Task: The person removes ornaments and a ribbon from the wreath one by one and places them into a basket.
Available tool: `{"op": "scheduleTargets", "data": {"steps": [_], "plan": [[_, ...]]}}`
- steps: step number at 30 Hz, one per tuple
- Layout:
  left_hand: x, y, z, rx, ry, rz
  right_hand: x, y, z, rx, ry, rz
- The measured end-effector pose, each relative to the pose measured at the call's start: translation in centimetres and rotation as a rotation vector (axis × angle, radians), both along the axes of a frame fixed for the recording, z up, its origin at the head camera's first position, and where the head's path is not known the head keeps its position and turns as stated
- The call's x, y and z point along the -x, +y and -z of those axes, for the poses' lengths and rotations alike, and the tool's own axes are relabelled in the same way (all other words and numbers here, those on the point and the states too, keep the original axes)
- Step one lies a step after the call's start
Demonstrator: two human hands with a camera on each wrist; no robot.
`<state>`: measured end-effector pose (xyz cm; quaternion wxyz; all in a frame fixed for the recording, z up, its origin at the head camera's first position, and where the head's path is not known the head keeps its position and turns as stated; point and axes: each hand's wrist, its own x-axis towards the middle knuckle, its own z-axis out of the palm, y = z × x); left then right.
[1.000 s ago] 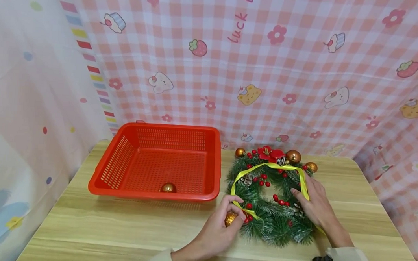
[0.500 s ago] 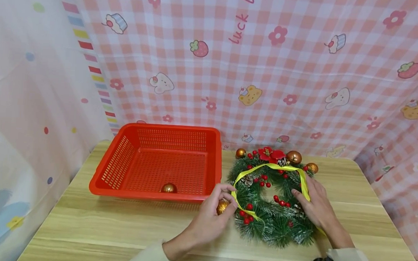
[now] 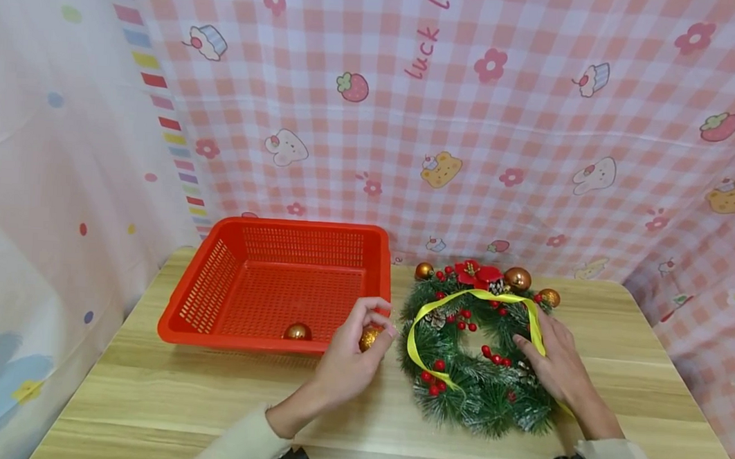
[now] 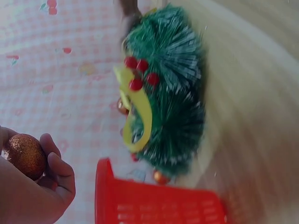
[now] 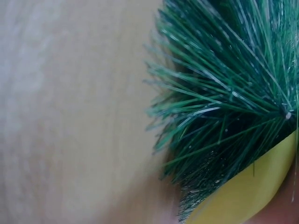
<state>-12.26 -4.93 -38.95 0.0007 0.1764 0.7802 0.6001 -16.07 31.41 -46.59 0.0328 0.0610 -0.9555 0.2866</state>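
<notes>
Fingers (image 3: 372,304) of your left hand (image 3: 342,360), head view: curled with the thumb round a glittery gold ball (image 3: 370,337), to the left of the wreath (image 3: 489,402) and apart from it. Your left forearm slants in from the bottom edge, sleeve cut off. Ball and hand overlap the near rim of the red basket (image 3: 224,340), left of the wreath; height over it unclear. Your right hand (image 3: 556,364) lies at the wreath's right side, thumb extended inward by the yellow ribbon (image 3: 476,293). The other fingers are partly hidden; cannot tell whether they grip.

Left wrist view: your left hand sits at the frame edge, cropped, fingertips and thumb against the ball. Wreath is motion-blurred; basket cut off below it.

Right wrist view: green needles and ribbon crowd the right. Beside them, a blurred, cropped patch of skin; finger pose unreadable.
</notes>
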Motion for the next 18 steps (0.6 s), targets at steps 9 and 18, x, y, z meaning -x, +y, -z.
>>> {"op": "scheduleTargets", "data": {"steps": [9, 18], "plan": [[1.3, -2.7, -1.1, -0.023, 0.029, -0.076, 0.0, 0.0, 0.1, 0.002, 0.0, -0.01], [2.5, -5.2, -1.6, -0.009, 0.044, -0.145, 0.0, 0.0, 0.0, 0.0, -0.007, -0.008]]}}
